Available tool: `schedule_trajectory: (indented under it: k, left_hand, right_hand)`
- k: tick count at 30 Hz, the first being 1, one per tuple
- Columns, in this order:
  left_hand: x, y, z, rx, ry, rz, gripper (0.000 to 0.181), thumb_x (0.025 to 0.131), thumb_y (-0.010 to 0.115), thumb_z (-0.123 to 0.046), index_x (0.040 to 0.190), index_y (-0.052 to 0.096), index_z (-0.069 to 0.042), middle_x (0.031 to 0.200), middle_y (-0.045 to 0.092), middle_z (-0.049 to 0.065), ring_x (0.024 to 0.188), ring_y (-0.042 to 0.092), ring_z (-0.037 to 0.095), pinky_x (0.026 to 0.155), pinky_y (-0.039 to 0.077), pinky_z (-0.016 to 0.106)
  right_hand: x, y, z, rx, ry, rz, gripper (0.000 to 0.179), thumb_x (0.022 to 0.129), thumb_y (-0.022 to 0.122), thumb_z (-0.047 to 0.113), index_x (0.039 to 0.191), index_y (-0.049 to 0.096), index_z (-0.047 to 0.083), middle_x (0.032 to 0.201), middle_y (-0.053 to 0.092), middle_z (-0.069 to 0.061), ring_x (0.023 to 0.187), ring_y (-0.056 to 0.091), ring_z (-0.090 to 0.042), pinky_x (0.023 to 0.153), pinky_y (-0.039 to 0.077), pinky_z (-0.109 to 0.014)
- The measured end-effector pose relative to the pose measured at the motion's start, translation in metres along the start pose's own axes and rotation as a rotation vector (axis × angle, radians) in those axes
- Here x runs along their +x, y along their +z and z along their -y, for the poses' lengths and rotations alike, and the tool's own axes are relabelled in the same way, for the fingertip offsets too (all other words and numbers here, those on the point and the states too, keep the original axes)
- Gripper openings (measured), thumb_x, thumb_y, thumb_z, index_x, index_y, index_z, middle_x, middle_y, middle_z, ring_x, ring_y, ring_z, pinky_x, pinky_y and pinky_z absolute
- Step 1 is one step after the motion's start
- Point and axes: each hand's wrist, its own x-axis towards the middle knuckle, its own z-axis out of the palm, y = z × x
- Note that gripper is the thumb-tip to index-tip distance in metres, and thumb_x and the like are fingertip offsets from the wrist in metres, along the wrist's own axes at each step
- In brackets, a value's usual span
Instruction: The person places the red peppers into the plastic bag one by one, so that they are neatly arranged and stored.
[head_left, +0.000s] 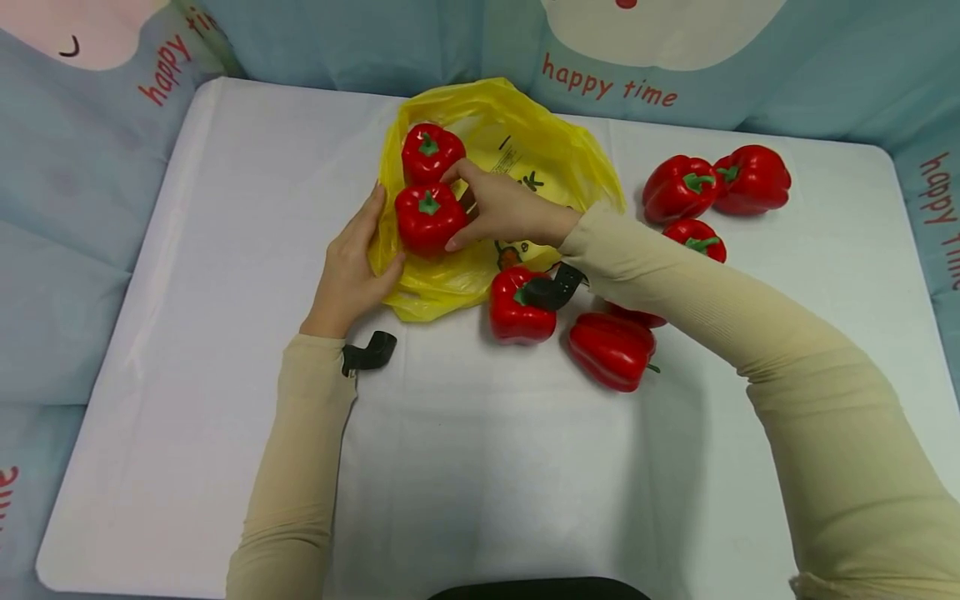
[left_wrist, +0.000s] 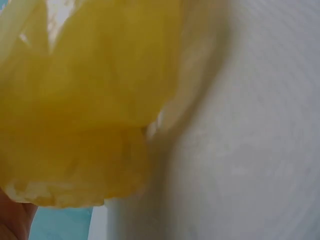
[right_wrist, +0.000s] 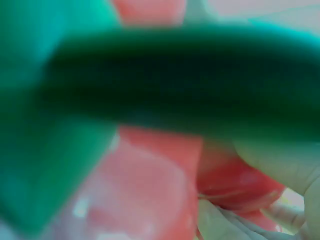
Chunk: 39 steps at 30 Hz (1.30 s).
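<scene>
My right hand (head_left: 510, 206) grips a red bell pepper (head_left: 427, 232), thumb and fingers at its right side, over the left part of a yellow plastic bag (head_left: 592, 171). Just beyond it, another red bell pepper (head_left: 429, 158) rests in the bag. My left hand (head_left: 347, 271) lies against the bag's left side, fingers extended along it and thumb near its front edge. In the left wrist view the bag (left_wrist: 80, 100) fills the upper left. A large blurred green stem (right_wrist: 190, 80) crosses the right wrist view, with red peppers behind it beside my right fingers.
Bell peppers lie in front of the bag, including one (head_left: 517, 321) under my right wrist and one (head_left: 611, 354) on its side. More peppers (head_left: 753, 179) stand right of the bag; my right sleeve partly covers some. All lie on a white table (head_left: 187, 333) with patterned cloth around it.
</scene>
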Motion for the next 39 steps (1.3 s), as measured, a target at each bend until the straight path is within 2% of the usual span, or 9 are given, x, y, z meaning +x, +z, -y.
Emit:
schedule_trajectory:
  k: [8,15,20,24,33,39]
  left_hand:
    - [0.001,-0.002,-0.003,-0.001,-0.059,0.045,0.089,0.076,0.079,-0.017,0.147,0.029,-0.001,0.150,0.032,0.013,0.136,0.032,0.024,0.110,0.029,0.033]
    - [0.002,-0.001,-0.005,0.042,-0.135,0.075,0.092,0.077,0.079,-0.024,0.149,0.025,-0.006,0.153,0.028,0.006,0.138,0.028,0.017,0.110,0.029,0.031]
    - [0.002,-0.001,-0.005,0.050,-0.118,0.056,0.091,0.077,0.079,-0.023,0.149,0.026,-0.005,0.152,0.029,0.007,0.138,0.029,0.018,0.109,0.030,0.030]
    - [0.001,-0.002,-0.004,0.038,-0.107,0.040,0.090,0.077,0.079,-0.022,0.148,0.027,-0.004,0.152,0.031,0.008,0.137,0.031,0.019,0.109,0.029,0.030]
    - [0.001,-0.003,-0.003,0.019,-0.099,0.045,0.090,0.076,0.080,-0.019,0.148,0.028,-0.002,0.151,0.031,0.009,0.138,0.030,0.017,0.110,0.028,0.028]
    - [0.002,-0.004,-0.004,0.007,-0.104,0.051,0.093,0.075,0.081,-0.020,0.148,0.026,-0.004,0.152,0.030,0.007,0.138,0.029,0.015,0.110,0.028,0.028]
  right_hand:
    - [0.002,0.001,0.001,-0.014,0.074,0.005,0.062,0.083,0.074,0.018,0.130,0.037,0.002,0.122,0.056,-0.011,0.110,0.055,-0.020,0.088,0.051,-0.027]
    - [0.001,0.002,0.000,0.039,0.081,0.087,0.060,0.085,0.071,0.019,0.132,0.036,0.003,0.127,0.054,-0.009,0.114,0.052,-0.019,0.089,0.049,-0.026]
    - [-0.001,0.001,0.001,0.075,0.092,0.142,0.067,0.086,0.070,0.016,0.139,0.032,0.003,0.142,0.041,-0.007,0.123,0.047,-0.019,0.096,0.045,-0.027]
    - [-0.001,0.000,0.001,0.102,0.109,0.170,0.071,0.086,0.070,0.015,0.142,0.028,0.003,0.146,0.036,-0.007,0.127,0.044,-0.019,0.099,0.043,-0.027]
    - [0.000,-0.006,-0.003,0.049,0.150,0.179,0.066,0.089,0.067,0.020,0.142,0.033,0.000,0.135,0.051,-0.011,0.123,0.048,-0.018,0.097,0.045,-0.028]
    - [0.000,-0.010,-0.003,0.024,0.177,0.183,0.067,0.088,0.067,0.025,0.142,0.035,0.000,0.134,0.053,-0.011,0.121,0.051,-0.018,0.095,0.046,-0.029]
